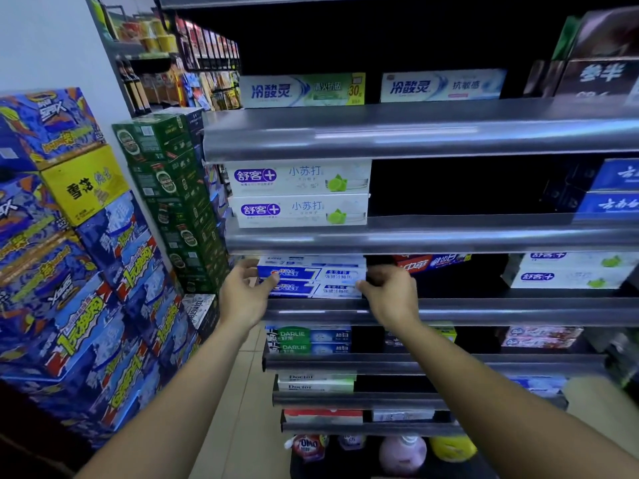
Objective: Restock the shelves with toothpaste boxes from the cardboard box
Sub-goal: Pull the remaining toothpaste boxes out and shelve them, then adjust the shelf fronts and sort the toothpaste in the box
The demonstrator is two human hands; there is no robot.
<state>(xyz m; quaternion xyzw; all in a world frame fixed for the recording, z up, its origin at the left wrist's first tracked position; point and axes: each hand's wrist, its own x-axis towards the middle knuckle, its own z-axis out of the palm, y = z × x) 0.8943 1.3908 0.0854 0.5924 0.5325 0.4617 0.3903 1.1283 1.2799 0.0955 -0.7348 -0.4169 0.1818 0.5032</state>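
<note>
A stack of blue and white toothpaste boxes [313,278] lies on the third shelf [449,311] at its left end. My left hand [243,293] grips the left end of the stack, thumb on the front face. My right hand [389,292] holds the right end, fingers curled around the boxes' end. Both arms reach up from below. The cardboard box is out of view.
White toothpaste boxes [299,193] sit on the shelf above, with a dark gap to their right. A red box [418,262] lies behind my right hand. Stacked beer cartons [86,254] stand at the left. Lower shelves hold more toothpaste [311,340] and bottles [403,452].
</note>
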